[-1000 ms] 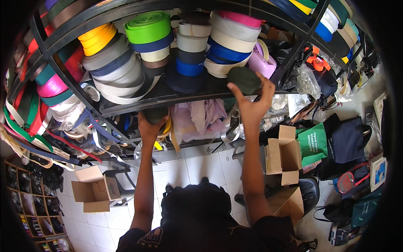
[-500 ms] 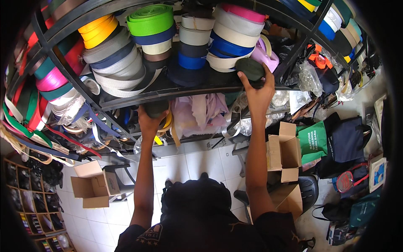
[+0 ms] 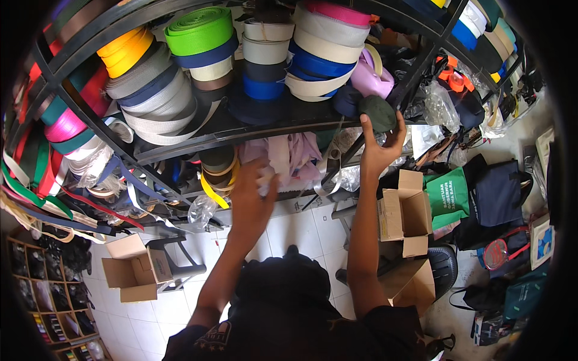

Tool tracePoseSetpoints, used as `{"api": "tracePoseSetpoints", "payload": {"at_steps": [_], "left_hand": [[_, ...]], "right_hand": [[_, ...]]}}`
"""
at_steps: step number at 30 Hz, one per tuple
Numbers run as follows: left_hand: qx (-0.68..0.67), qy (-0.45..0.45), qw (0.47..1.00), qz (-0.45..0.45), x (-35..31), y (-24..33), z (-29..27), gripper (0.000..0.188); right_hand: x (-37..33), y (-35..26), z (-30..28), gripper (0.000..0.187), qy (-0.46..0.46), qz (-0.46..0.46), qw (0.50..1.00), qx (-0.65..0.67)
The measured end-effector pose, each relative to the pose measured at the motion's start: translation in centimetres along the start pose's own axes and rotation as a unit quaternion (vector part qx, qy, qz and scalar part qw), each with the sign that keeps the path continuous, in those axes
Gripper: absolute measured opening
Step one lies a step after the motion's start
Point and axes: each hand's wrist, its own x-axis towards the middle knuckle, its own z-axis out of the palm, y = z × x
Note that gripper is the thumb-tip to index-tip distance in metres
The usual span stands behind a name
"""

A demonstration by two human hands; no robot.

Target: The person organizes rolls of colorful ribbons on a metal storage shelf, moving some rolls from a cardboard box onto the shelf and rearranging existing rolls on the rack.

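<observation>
Right hand (image 3: 382, 147) now pressing dark green roll (image 3: 378, 113) onto shelf (image 3: 241, 129) at 2 o'clock, fingers around it; left hand (image 3: 250, 198) lowered off shelf, open, near pink cloth (image 3: 289, 156).

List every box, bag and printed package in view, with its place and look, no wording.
Open brown cardboard box: floor, lower left, flaps up.
Open brown cardboard box: right of the right hand.
Green bag: beside that box, white print.
Dark blue bag: right of the green one.
Clear plastic bag: on the rack's right side.
</observation>
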Motion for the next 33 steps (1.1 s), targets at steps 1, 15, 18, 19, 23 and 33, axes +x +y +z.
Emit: {"api": "tracePoseSetpoints", "payload": {"at_steps": [1, 15, 18, 19, 23, 33], "left_hand": [[-0.042, -0.008, 0.998, 0.035, 1.6, 1.4, 1.2, 0.038], [0.094, -0.060, 0.990, 0.082, 12.9, 7.0, 12.7, 0.060], [0.112, -0.067, 0.989, 0.072, 12.7, 7.3, 12.8, 0.058], [0.126, -0.062, 0.987, 0.078, 12.7, 7.5, 13.1, 0.056], [0.162, -0.068, 0.981, 0.087, 13.4, 8.2, 13.7, 0.054], [0.114, -0.031, 0.988, 0.099, 13.4, 8.3, 14.2, 0.052]], "right_hand": [[0.0, 0.0, -0.2, 0.069, 0.001, -0.001, 1.000, 0.000], [-2.6, 3.5, -4.4, 0.078, -0.079, 0.062, 0.993, 0.058], [-3.1, 3.5, -4.3, 0.078, -0.095, 0.060, 0.992, 0.052], [-3.3, 3.4, -4.2, 0.077, -0.095, 0.060, 0.992, 0.056], [-3.7, 3.8, -4.3, 0.077, -0.092, 0.090, 0.988, 0.083], [-3.5, 3.3, -4.1, 0.076, -0.087, 0.099, 0.987, 0.089]]}}
